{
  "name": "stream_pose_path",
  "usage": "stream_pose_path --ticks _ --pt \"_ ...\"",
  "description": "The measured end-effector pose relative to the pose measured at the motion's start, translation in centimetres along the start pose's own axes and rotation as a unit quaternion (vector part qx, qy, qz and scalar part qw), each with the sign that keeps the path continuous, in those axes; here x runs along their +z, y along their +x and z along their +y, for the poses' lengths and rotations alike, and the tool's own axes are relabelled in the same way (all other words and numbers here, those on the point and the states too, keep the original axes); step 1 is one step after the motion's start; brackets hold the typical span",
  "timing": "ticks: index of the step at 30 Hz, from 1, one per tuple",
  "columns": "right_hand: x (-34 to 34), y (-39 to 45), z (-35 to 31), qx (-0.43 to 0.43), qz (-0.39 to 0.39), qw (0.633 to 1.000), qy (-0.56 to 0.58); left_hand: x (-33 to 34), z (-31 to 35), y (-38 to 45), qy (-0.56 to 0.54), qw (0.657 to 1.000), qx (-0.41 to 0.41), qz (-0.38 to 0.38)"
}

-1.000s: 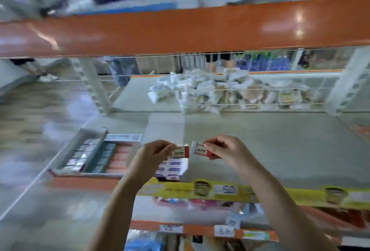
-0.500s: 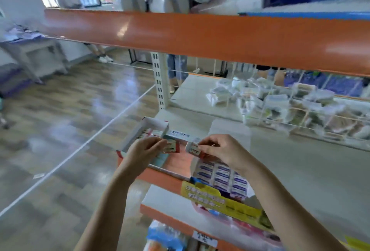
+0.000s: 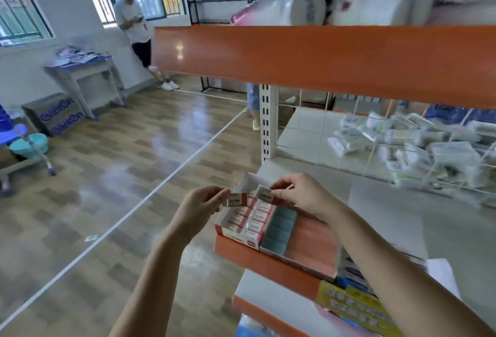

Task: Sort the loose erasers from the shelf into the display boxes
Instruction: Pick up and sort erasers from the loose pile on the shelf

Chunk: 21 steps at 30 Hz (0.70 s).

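A: What's changed for us in the last second?

B: We've swung from the shelf's middle to its left end. A second ago our hands were over bare shelf with the boxes at nine o'clock; now both hover right above the red box, so we judge dropping in comes next.

A: And the hands?

B: Left hand pinches one eraser just outside the box's left wall. Right hand, at three o'clock from it, pinches a second eraser over the box's far end. Neither has let go.

A: Count?

B: Two hands, two erasers held. Three boxes, left to right: red, already holding two rows of erasers too blurred to count, then the teal-and-pink box, then a blue one half hidden by our right arm.
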State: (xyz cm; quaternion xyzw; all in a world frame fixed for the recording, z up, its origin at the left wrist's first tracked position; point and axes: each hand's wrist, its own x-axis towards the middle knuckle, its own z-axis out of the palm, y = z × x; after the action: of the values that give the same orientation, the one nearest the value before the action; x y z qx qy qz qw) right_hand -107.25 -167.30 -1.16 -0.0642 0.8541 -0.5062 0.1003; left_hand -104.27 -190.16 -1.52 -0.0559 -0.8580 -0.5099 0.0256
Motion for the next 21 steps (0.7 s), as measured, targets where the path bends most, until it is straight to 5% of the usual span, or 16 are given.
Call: stream_pose_path --ticks 21 --pt "5.6 6.2 -0.2 0.002 0.188 0.948 -0.257 -1.6 -4.7 9.7 -0.002 0.988 0.063 -0.14"
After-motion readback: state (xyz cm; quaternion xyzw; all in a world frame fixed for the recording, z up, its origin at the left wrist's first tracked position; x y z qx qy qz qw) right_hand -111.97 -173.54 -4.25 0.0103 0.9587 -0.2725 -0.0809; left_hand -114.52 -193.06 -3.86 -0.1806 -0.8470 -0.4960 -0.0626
